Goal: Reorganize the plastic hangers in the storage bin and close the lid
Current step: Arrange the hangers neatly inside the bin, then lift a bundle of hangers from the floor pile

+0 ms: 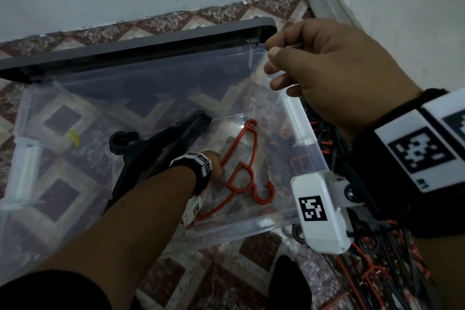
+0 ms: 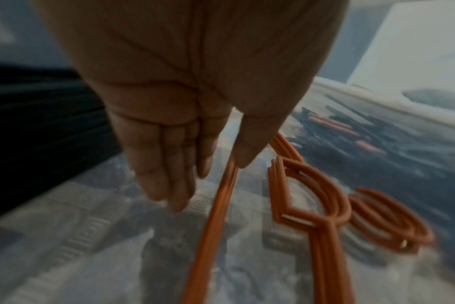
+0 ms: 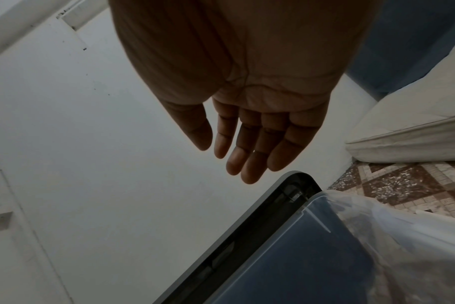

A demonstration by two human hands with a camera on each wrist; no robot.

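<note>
Inside the clear storage bin (image 1: 305,133) my left hand (image 1: 214,162) lies flat, fingers straight, touching the orange hangers (image 1: 242,166) — black hangers (image 1: 161,143) beside. Right hand (image 1: 324,68) hovers relaxed, holding nothing, near the dark lid (image 1: 141,50) standing open behind the bin.

The left hand (image 1: 214,161) is largely hidden behind its wrist band in the head view. The orange plastic hangers (image 2: 309,195) beside its fingers are motion-blurred, so no count can be given.

Patterned tile floor (image 1: 219,282) carries clear storage bin (image 1: 312,148); hanger pile (image 1: 392,282), seemingly tangled, beside it.
</note>
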